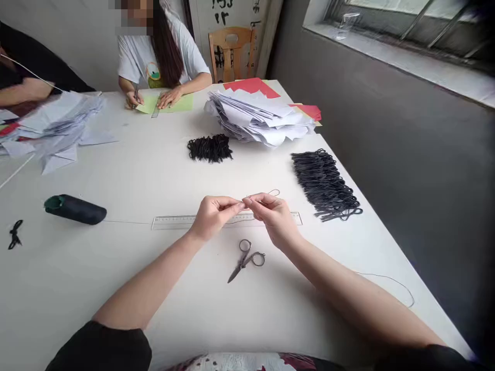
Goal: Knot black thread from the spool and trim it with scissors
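Observation:
My left hand and my right hand meet at their fingertips over a clear ruler. Both are closed in a pinch on a thin dark thread, which loops out beyond the right fingers. Part of the thread is hidden by my fingers. From the dark spool of thread, lying on its side at left, a strand runs to the ruler. A pair of small scissors lies partly spread just below my hands. More thread curls out past my right forearm.
Bundled black cord loops lie at right, and a smaller black bundle lies ahead. Behind is a stack of white paper. A small black cord piece is far left. Across the table, a person holds a pen and ruler on green paper.

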Tool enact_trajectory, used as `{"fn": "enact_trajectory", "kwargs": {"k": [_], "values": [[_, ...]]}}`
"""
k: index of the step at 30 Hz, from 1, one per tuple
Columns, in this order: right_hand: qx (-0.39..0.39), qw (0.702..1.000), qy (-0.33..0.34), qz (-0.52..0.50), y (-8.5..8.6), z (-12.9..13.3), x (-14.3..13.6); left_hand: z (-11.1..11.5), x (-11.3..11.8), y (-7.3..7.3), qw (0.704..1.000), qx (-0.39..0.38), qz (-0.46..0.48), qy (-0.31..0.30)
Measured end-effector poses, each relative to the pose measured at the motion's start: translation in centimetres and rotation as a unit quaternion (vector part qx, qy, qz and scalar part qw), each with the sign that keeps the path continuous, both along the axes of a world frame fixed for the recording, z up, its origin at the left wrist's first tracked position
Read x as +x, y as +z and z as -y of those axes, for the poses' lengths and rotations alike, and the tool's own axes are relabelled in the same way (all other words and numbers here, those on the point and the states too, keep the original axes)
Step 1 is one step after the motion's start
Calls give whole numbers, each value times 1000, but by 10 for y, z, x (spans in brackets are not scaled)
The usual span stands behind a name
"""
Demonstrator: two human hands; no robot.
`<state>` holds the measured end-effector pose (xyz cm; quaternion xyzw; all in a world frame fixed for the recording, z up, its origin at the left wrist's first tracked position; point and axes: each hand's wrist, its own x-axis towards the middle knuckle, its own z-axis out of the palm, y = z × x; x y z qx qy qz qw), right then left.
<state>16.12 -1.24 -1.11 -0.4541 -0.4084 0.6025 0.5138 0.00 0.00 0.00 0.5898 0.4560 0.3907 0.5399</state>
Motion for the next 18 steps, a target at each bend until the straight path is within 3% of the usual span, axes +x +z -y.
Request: {"fn": "enact_trajectory", "kwargs": {"k": [7, 18], "values": [[-30, 999, 21, -25, -4, 0, -3, 0, -2, -1, 999, 26, 14, 24], [-16, 999, 30, -9, -4, 1, -2, 0, -1, 2, 999, 5, 46, -5]]}}
